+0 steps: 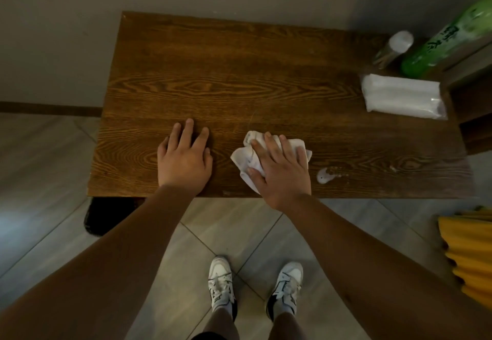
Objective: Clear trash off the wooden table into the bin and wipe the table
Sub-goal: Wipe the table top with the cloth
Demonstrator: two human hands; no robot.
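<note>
The wooden table [239, 73] fills the middle of the head view. My right hand [281, 169] presses flat on a crumpled white cloth [243, 157] near the table's front edge, fingers straight and spread. My left hand [185, 157] rests flat on the bare wood to the left of the cloth, holding nothing. A small white wet smear [326, 174] lies on the wood just right of my right hand. No bin can be seen.
At the table's right end lie a pack of white tissues [403, 96], a clear toothpick jar [394, 48] and a green bottle [447, 38]. A black object [106, 214] sits under the table's left front corner. Yellow fabric [471, 254] is at the right. My shoes [255, 283] stand on tiled floor.
</note>
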